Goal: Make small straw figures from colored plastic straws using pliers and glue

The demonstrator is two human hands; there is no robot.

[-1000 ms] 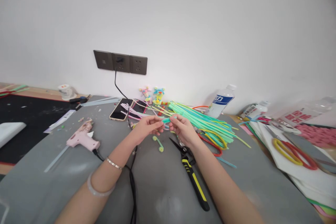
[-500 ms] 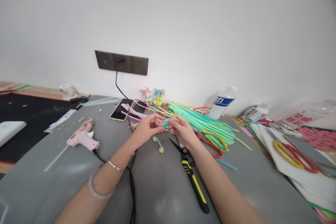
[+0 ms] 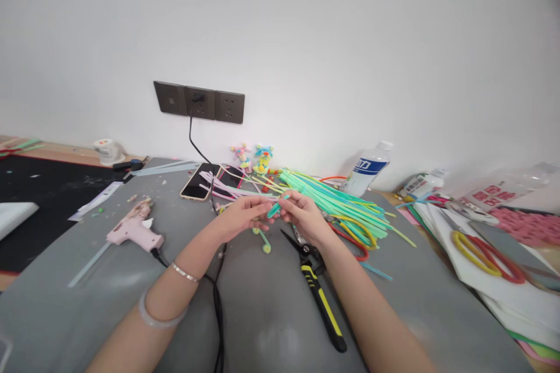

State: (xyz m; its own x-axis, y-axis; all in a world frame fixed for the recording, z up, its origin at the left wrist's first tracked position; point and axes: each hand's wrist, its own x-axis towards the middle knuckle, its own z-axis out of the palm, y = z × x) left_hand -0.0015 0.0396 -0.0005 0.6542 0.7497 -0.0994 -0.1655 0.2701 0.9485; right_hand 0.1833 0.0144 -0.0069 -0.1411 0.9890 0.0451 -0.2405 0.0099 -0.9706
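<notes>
A short teal piece of pipe cleaner (image 3: 274,210) is held between my two hands above the middle of the table. My right hand (image 3: 305,218) pinches its upper end between thumb and fingertips. At the lower end, the closed fingers of my left hand (image 3: 245,214) hold it too, partly hiding it. Just below the left fingers lies a small green piece with round yellow-green ends (image 3: 266,245), partly covered by the hand. Black-and-yellow pliers-like cutters (image 3: 321,303) rest on the table beside my right forearm, jaws pointing away.
A pink glue gun (image 3: 137,230) lies left, its black cable (image 3: 217,315) crossing the table. Behind my hands are a phone (image 3: 199,182), two small figures (image 3: 263,158), a bundle of green pipe cleaners (image 3: 332,201) and a bottle (image 3: 370,169). Scissors (image 3: 476,253) lie right on papers.
My left fingers have loosened and spread a little around the teal piece, and the hand now covers more of the green piece below. The view has shifted slightly.
</notes>
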